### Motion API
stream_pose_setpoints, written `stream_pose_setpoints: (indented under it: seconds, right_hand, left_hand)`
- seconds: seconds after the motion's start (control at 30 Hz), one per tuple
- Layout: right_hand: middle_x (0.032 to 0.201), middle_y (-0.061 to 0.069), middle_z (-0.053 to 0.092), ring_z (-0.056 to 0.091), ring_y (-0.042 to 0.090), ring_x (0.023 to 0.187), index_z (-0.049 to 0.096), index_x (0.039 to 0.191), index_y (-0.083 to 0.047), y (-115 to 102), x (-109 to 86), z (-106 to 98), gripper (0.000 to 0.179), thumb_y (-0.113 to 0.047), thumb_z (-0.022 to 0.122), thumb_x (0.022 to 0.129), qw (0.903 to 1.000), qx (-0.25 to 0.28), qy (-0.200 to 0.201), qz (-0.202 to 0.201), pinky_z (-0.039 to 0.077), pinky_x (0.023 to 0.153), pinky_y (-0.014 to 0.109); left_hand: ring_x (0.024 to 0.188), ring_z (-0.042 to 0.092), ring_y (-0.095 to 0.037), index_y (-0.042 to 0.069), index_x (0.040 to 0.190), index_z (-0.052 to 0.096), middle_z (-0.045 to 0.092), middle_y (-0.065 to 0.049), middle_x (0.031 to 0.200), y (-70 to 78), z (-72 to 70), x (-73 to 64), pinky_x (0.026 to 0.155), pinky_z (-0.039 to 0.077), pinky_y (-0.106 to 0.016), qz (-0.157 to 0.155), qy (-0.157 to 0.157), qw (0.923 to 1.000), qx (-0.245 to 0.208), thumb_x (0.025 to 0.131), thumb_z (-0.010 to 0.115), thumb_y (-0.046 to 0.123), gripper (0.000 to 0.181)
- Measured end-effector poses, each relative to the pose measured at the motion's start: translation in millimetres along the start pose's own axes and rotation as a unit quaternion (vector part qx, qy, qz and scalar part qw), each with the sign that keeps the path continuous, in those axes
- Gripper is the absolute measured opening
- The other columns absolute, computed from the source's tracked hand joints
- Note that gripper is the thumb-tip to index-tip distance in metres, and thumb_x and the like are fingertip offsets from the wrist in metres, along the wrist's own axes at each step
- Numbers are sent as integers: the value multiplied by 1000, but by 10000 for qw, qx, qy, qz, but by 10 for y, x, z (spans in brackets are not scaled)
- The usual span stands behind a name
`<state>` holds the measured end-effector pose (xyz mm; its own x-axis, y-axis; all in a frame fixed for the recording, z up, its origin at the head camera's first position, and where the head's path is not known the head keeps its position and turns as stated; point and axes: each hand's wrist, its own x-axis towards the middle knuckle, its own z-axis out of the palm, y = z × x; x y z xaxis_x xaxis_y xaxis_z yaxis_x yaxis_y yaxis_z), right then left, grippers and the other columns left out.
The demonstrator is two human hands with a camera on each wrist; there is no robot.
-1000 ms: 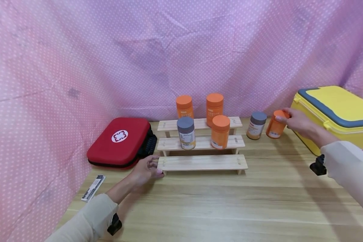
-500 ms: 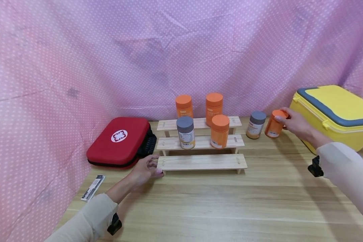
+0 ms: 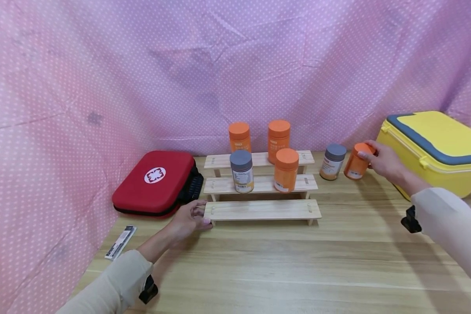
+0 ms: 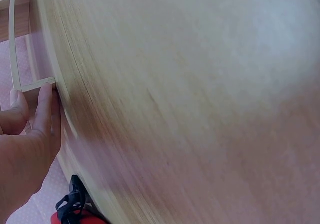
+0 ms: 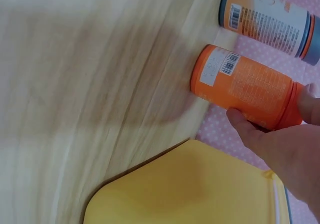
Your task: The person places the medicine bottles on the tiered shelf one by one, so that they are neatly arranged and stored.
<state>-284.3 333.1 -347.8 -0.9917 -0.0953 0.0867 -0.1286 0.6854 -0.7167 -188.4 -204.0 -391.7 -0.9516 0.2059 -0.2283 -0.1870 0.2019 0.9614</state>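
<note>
My left hand (image 3: pixel 188 218) grips the left end of the lowest step of a three-step wooden rack (image 3: pixel 261 210). In the left wrist view, thumb and fingers (image 4: pixel 44 107) meet the step's end and its leg. Over at the right, my right hand (image 3: pixel 386 161) holds an orange bottle (image 3: pixel 356 163) by its lid, the bottle standing on the table. Its barcode label faces the right wrist view, where the fingers (image 5: pixel 245 126) wrap the lid end. A grey-lidded bottle (image 3: pixel 332 163) stands just left of it. The middle step bears a grey-lidded bottle (image 3: pixel 242 172) and an orange bottle (image 3: pixel 286 172).
On the top step stand two more orange bottles (image 3: pixel 278 139). A red first-aid case (image 3: pixel 155 183) lies left of the rack, with a small flat grey-and-white packet (image 3: pixel 120 243) in front. The yellow box (image 3: pixel 439 144) sits close behind my right hand. Pink dotted cloth (image 3: pixel 235 65) hangs behind.
My right forearm has shifted slightly to the left while the hand stays on the same orange bottle. The left hand stays at the rack's end.
</note>
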Motion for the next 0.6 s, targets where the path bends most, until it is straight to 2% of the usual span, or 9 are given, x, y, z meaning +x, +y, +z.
stream_pose_setpoints:
  seconds: [0.1,0.13,0.27,0.33,0.5,0.6]
  right_hand:
    - [121,31,48,55,29,96,38,137,6,-15,-65,-3,51,-31,43,102,9994,-118,270,-167,59,72,27]
    - [120,31,49,57,21,93,39,136,7,-26,-97,-6,49,-29,44,102,9991,-114,347,-224,60,72,29]
    - [117,28,51,52,-4,81,42,135,6,-96,-275,-62,44,-22,49,101,9975,-121,532,-456,57,65,17]
    - [113,25,54,51,-7,80,44,133,6,-140,-378,-90,41,-17,53,100,9964,-122,554,-627,56,63,15]
    - [96,-3,60,57,-5,78,50,125,7,-223,-628,-130,34,-5,58,95,9913,-63,535,-1198,56,61,14]
    - [92,-15,60,59,-6,79,49,126,7,-268,-765,-145,34,-3,59,94,9902,74,413,-1329,55,62,13]
  left_hand:
    - [90,64,-24,-8,139,34,57,-26,109,2,1,8,84,58,-42,-5,8,10000,-24,86,53,-21,58]
    - [90,64,-24,-9,139,33,57,-25,108,0,2,11,85,58,-42,4,-6,10000,-32,86,53,-21,58]
    - [88,64,-23,-10,138,34,58,-25,107,-13,1,14,85,58,-43,78,-10,9999,-67,85,53,-22,58]
    - [88,64,-22,-10,138,34,57,-25,107,-19,-2,13,85,57,-42,113,-32,9999,-58,85,52,-22,57]
    - [88,64,-22,-10,138,34,58,-25,108,-31,-6,11,85,58,-42,135,-18,9999,-10,85,54,-22,58]
    - [88,63,-22,-11,138,33,58,-26,108,-36,-7,13,84,58,-42,181,-30,9998,3,84,55,-22,59]
